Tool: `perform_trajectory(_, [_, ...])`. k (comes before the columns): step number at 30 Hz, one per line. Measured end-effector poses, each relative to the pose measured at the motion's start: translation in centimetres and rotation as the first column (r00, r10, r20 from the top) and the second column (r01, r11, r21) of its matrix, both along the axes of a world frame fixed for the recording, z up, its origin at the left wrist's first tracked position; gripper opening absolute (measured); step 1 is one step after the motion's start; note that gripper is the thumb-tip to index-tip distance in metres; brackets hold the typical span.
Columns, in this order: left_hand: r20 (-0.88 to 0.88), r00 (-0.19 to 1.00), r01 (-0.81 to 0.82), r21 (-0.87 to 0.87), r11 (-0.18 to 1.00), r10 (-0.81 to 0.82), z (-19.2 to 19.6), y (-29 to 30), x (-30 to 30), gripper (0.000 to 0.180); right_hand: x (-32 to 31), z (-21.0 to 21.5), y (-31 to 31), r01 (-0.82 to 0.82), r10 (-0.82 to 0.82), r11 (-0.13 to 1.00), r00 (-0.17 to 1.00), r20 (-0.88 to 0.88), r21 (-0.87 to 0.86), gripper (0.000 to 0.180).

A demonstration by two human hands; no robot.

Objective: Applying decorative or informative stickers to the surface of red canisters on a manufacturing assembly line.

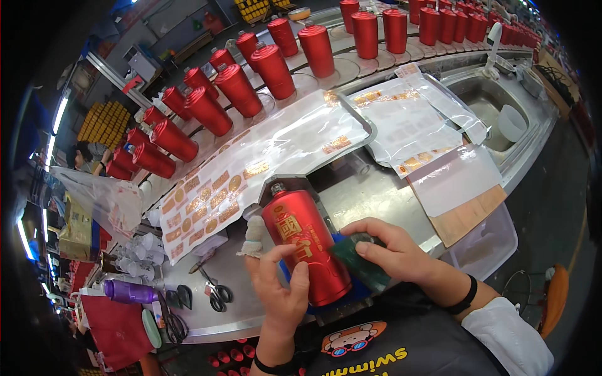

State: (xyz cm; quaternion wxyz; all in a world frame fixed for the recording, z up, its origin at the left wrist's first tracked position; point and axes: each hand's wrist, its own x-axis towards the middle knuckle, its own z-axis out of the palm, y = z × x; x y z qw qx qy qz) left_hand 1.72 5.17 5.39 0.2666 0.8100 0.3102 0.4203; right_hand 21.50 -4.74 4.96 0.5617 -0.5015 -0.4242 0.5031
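A red bottle (316, 250) with gold characters and a narrow grey neck leans in a blue holder (359, 292) in front of me. My left hand (282, 291) is at the bottle's left side, thumb and fingers apart, fingertips at its printed face. A white cloth cover with a frayed edge (253, 237) wraps one raised finger of that hand. My right hand (395, 250) pinches a flat dark green scraper (364, 262), its edge close to the bottle's right side. Whether the scraper touches the bottle I cannot tell.
Behind lies a sheet of gold stickers (213, 197); more sheets (401, 119) are to its right, near a sink (483, 100). Black-handled scissors (217, 294) and a purple bottle (130, 292) lie left. Red bottles (238, 91) line a conveyor (338, 75) at the back.
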Motion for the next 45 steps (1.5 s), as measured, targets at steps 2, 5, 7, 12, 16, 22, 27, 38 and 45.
perform_trajectory(2, [-0.016, 1.000, 0.018, 0.013, 1.000, -0.017, 0.2, -0.1, 0.1, 0.026, -0.1, 0.0, 0.0, -0.008, 0.008, 1.000, 0.999, 0.042, -0.012, 0.033])
perform_trajectory(5, [-0.014, 1.000, 0.011, -0.037, 0.999, -0.011, 0.4, -0.3, 0.4, 0.021, -0.3, -0.1, 0.1, -0.005, 0.005, 1.000, 1.000, 0.020, -0.006, 0.033])
perform_trajectory(7, [-0.006, 0.999, 0.043, 0.031, 0.999, -0.043, 0.4, -0.2, 0.4, 0.020, -0.5, 0.0, 0.1, -0.008, 0.009, 1.000, 0.999, -0.044, 0.007, 0.033])
perform_trajectory(12, [0.027, 0.998, 0.055, 0.030, 0.998, -0.056, 0.5, -0.2, 0.6, 0.019, -0.5, 0.0, 0.0, -0.032, 0.031, 0.999, 0.998, -0.058, -0.031, 0.033])
perform_trajectory(16, [0.064, 0.996, 0.061, -0.025, 0.998, -0.060, 0.4, -0.4, 0.7, 0.018, -0.7, 0.1, 0.0, -0.051, 0.053, 0.998, 0.996, -0.076, 0.033, 0.035])
perform_trajectory(22, [-0.003, 1.000, 0.022, 0.046, 0.999, -0.022, 0.7, -0.4, 0.3, 0.017, -0.8, 1.0, -0.7, -0.080, 0.078, 0.997, 0.995, -0.063, -0.022, 0.034])
perform_trajectory(27, [0.008, 1.000, 0.020, 0.007, 1.000, -0.020, 0.4, -0.5, 0.1, 0.015, -1.5, 1.0, -0.6, -0.050, 0.050, 0.999, 0.998, -0.038, 0.002, 0.033])
perform_trajectory(38, [0.020, 0.999, 0.029, 0.020, 0.999, -0.029, 0.6, -0.3, 0.2, 0.016, -2.1, 1.1, -0.9, 0.002, -0.011, 0.998, 0.990, -0.140, -0.066, 0.036])
perform_trajectory(45, [0.063, 0.996, 0.061, 0.049, 0.997, -0.064, 0.4, -0.1, 0.4, 0.016, -2.1, 0.9, -0.9, 0.004, -0.012, 0.997, 0.995, -0.102, -0.076, 0.036])
